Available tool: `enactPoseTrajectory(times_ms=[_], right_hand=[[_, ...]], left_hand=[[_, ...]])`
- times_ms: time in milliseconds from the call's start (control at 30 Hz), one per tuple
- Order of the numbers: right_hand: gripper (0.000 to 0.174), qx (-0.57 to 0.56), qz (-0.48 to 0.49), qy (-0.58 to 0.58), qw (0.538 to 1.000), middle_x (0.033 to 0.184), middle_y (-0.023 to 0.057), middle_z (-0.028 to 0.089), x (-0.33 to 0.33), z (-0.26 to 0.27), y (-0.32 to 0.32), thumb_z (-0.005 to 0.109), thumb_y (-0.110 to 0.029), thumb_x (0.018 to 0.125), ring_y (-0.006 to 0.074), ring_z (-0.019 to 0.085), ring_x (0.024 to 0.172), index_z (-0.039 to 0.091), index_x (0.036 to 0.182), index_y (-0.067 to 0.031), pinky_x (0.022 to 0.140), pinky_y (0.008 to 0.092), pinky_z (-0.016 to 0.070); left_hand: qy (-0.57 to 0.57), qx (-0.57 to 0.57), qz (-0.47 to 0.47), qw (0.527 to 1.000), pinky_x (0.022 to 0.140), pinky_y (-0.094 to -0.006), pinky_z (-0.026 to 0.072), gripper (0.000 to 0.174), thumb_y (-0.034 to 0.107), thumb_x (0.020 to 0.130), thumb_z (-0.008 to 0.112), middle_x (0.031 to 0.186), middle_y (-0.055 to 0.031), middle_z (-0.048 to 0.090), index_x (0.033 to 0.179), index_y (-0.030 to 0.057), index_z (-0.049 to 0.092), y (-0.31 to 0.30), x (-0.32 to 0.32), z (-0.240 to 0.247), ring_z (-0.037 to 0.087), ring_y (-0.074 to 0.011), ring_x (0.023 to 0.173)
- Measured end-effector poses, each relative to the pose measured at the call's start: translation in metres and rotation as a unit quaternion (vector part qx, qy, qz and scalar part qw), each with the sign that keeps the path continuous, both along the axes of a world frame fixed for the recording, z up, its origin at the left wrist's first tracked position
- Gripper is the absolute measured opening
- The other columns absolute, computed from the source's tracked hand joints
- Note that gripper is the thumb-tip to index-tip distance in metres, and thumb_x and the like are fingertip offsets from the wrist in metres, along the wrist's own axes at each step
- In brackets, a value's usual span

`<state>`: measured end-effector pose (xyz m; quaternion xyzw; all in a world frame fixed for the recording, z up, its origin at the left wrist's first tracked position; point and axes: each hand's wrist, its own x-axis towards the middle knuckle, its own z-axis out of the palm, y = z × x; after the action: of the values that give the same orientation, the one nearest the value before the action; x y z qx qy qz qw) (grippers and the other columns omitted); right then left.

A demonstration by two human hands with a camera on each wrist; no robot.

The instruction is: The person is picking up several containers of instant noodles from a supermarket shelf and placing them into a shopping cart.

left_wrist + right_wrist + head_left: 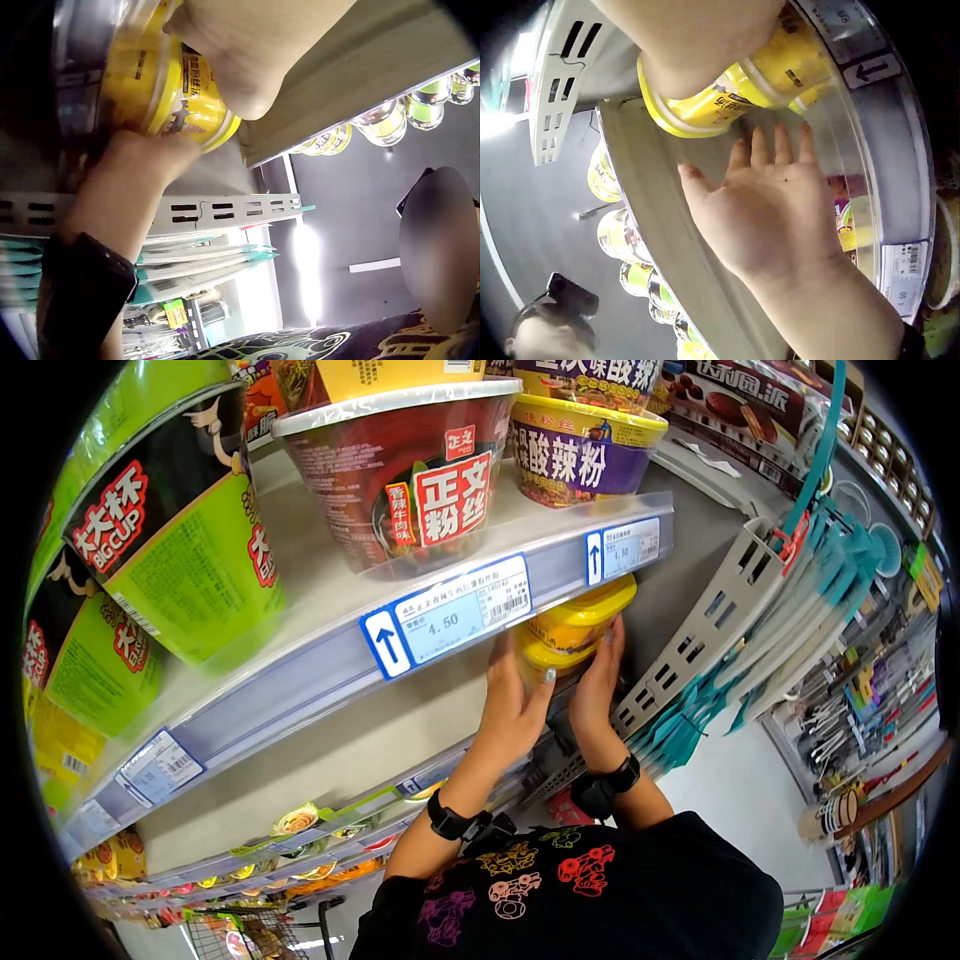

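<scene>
Two yellow instant-noodle tubs (578, 622) sit one on the other under the shelf lip, between my hands in the head view. My left hand (515, 690) is raised at their left side; the right wrist view shows its palm (772, 206) and straight, spread fingers close beside the tubs. On the other side, my right hand (597, 685) rests against the tubs with its fingers extended upward along them. In the left wrist view its thumb side lies against the yellow tub (146, 79), and its fingers are mostly hidden.
Above the hands runs a shelf edge with price labels (450, 615), bearing a dark red noodle tub (400, 470) and green cups (190, 560). A slotted grey upright (690, 630) with hanging teal-edged packets (800, 590) stands close at the right. More goods line lower shelves.
</scene>
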<state>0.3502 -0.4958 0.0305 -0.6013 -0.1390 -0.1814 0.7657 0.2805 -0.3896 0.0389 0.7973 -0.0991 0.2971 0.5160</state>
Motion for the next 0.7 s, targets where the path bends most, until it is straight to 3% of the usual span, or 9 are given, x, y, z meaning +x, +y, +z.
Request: enactPoseTrajectory(times_ms=[333,567,700], right_hand=[[0.048,-0.116,-0.006,-0.080,0.990,0.142,0.0144,0.024,-0.009,0.010,-0.012,0.029,-0.020,0.097,0.0239,0.024,0.131,0.017,0.140,-0.0021,0.106,0.0329,0.0190],[0.047,-0.041,0.003,-0.043,0.998,0.138,0.0156,0.030,0.000,0.009,-0.006,0.031,-0.016,0.095,0.0243,0.029,0.127,0.020,0.138,-0.0007,0.105,0.0339,0.0212],[0.045,0.006,-0.002,-0.020,1.000,0.134,0.0155,0.035,-0.007,0.016,-0.005,0.033,-0.014,0.093,0.0232,0.033,0.125,0.025,0.135,0.0015,0.104,0.0337,0.0243]], left_hand=[[-0.030,0.002,0.014,0.999,0.109,-0.0399,0.0120,0.063,0.018,0.090,0.040,0.144,-0.0252,0.016,0.138,-0.0076,0.008,-0.012,0.020,0.002,0.015,-0.0354,0.134],[-0.037,0.075,-0.007,0.996,0.109,-0.0440,0.0098,0.085,0.024,0.081,0.055,0.143,-0.0290,0.010,0.139,-0.0068,0.000,-0.010,0.018,0.003,0.011,-0.0423,0.133],[-0.034,0.086,-0.025,0.995,0.107,-0.0456,0.0107,0.089,0.032,0.081,0.056,0.144,-0.0300,0.005,0.140,-0.0055,0.000,-0.008,0.007,0.009,0.008,-0.0433,0.133]])
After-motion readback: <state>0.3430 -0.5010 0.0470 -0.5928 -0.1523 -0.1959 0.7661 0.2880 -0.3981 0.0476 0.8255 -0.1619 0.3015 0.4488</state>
